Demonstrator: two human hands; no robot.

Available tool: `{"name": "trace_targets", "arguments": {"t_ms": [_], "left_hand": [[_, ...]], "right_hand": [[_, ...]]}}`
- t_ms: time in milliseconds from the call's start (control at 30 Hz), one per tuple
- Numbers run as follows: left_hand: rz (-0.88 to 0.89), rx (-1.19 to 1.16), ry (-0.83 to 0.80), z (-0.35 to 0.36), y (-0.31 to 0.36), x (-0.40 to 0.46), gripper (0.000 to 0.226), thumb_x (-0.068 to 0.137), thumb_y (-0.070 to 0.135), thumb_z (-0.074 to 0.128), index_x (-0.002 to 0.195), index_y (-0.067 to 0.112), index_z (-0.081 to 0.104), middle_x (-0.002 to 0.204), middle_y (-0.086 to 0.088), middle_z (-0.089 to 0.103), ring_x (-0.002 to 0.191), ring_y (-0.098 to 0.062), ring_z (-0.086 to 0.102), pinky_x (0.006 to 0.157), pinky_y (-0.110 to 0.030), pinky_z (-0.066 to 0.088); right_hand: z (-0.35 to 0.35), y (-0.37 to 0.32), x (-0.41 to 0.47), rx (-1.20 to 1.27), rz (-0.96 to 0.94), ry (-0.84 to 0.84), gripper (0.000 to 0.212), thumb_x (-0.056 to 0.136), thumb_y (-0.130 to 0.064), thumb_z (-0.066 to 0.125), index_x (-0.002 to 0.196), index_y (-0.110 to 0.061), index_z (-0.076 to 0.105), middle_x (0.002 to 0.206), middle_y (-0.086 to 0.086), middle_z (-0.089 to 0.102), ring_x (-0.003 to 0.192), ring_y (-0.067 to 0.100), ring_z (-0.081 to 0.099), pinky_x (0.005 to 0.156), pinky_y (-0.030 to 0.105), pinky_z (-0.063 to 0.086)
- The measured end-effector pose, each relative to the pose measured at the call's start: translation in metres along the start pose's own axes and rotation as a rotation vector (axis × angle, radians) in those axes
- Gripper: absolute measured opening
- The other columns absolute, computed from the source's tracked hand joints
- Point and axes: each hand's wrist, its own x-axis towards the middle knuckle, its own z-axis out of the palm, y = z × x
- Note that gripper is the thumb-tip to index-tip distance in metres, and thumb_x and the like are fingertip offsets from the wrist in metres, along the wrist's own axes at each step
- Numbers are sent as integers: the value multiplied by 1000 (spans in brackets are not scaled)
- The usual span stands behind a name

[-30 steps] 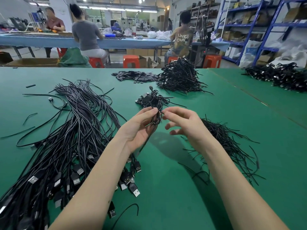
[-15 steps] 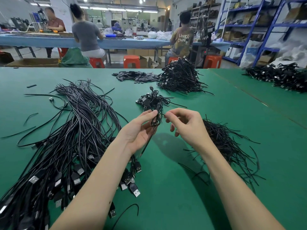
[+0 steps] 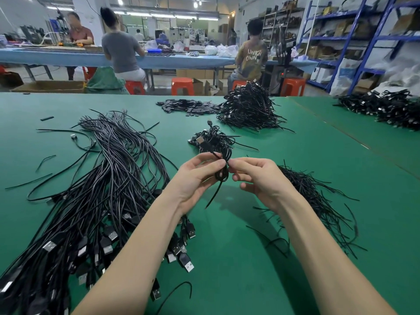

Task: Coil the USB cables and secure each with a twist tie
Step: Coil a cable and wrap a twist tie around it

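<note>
A: Head view: where is the coil (image 3: 223,170)?
B: Above the green table (image 3: 238,258), at frame centre, between both hands. Its long axis runs 12 to 6 o'clock; a loose tail hangs from it toward 7 o'clock.
A: And the hands?
B: The left hand (image 3: 193,180) pinches the coil's upper part with thumb and fingers. The right hand (image 3: 256,178) pinches at the coil's top, thumb and forefinger on it; the tie itself is too thin to make out.
A: Around it?
B: At 9 o'clock, loose cables (image 3: 97,189), plugs toward the person. At 3 o'clock, a heap of ties (image 3: 318,201), partly hidden by the right forearm. At 12 o'clock, a small pile (image 3: 211,139) of coiled cables; beyond it a large pile (image 3: 247,108).
</note>
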Motion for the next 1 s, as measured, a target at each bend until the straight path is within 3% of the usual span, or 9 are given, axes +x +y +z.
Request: {"name": "trace_targets", "arguments": {"t_ms": [167, 400, 533, 800, 933, 1000], "left_hand": [[51, 55, 22, 3, -6, 1, 23, 63, 11, 82, 84, 17, 75, 88, -5, 75, 77, -12, 71, 73, -20, 56], [97, 95, 75, 8, -10, 2, 30, 62, 11, 82, 90, 13, 70, 86, -6, 75, 81, -14, 71, 74, -19, 56], [80, 108, 88, 10, -7, 4, 30, 62, 11, 82, 89, 12, 69, 84, -5, 75, 76, -11, 70, 69, -18, 55], [-65, -19, 227, 8, -16, 17, 19, 85, 4, 74, 103, 6, 69, 81, -6, 75, 64, -9, 68, 59, -18, 54], [-71, -48, 314, 6, -17, 27, 28, 89, 0, 69, 116, -2, 64, 89, -10, 74, 74, -12, 70, 67, -20, 58], [-72, 17, 336, 7, -13, 35, 31, 90, -3, 66, 121, -3, 62, 93, -10, 72, 82, -13, 68, 82, -23, 57]], "right_hand": [[-6, -2, -1, -1, -20, -5, 7, 89, -13, 75, 85, -7, 76, 71, 0, 72, 58, 4, 62, 53, 15, 51], [-2, -3, -2, -63, -80, 30, 15, 94, -8, 69, 79, -6, 73, 70, 2, 66, 58, 7, 55, 55, 17, 52], [-2, 1, 0, -58, -78, 24, 17, 96, -8, 67, 80, -6, 71, 70, 2, 61, 60, 7, 53, 55, 17, 51], [2, 13, 6, 76, 104, 113, 21, 100, -34, 62, 98, -16, 73, 80, -8, 73, 55, 7, 56, 48, 19, 46], [8, 40, 8, -180, 65, 242, 33, 106, -37, 49, 92, -16, 72, 77, -4, 73, 48, 8, 53, 46, 19, 42], [13, 53, 8, -440, -50, 262, 35, 104, -35, 51, 82, -18, 72, 76, -1, 74, 53, 13, 58, 55, 27, 49]]}}
